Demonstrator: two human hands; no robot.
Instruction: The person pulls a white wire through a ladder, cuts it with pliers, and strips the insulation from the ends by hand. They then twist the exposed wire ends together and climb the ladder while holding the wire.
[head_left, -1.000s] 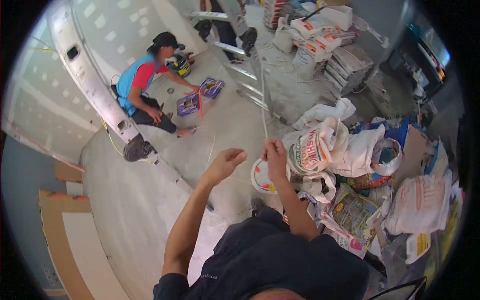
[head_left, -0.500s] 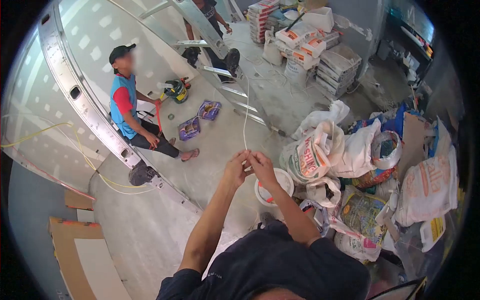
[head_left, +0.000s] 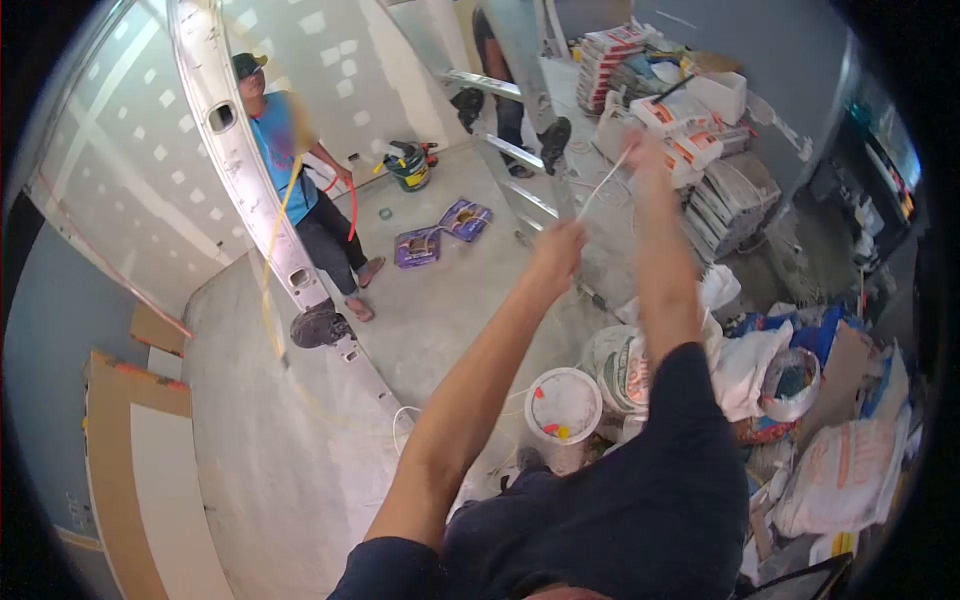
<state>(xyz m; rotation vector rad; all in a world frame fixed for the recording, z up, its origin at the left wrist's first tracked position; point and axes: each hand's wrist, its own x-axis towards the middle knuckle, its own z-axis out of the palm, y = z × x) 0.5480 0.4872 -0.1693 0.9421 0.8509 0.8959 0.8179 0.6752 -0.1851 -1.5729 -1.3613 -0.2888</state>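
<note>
A white cable [head_left: 604, 188] runs taut between my two raised hands, in front of the ladder. My left hand [head_left: 558, 256] is closed around its lower end, fingers wrapped. My right hand [head_left: 647, 155] is higher and farther right, at the cable's upper end; it is smeared by motion, but its fingers appear closed on the cable. Below my forearms stands a white bucket [head_left: 563, 388] with small red and yellow pieces in it. Another thin white cable loop [head_left: 398, 425] shows beside my left forearm.
A co-worker [head_left: 290, 140] stands behind a metal ladder rail [head_left: 232, 150], holding something red. Another person's feet rest on the stepladder [head_left: 520, 165]. Purple packs [head_left: 418, 246] and a black bucket [head_left: 410, 170] are on the floor. Filled sacks [head_left: 850, 450] crowd the right.
My hands were together at the cable; now they are apart, the right one up and to the right. The co-worker has gone from low down to standing. The yellow cable has shifted.
</note>
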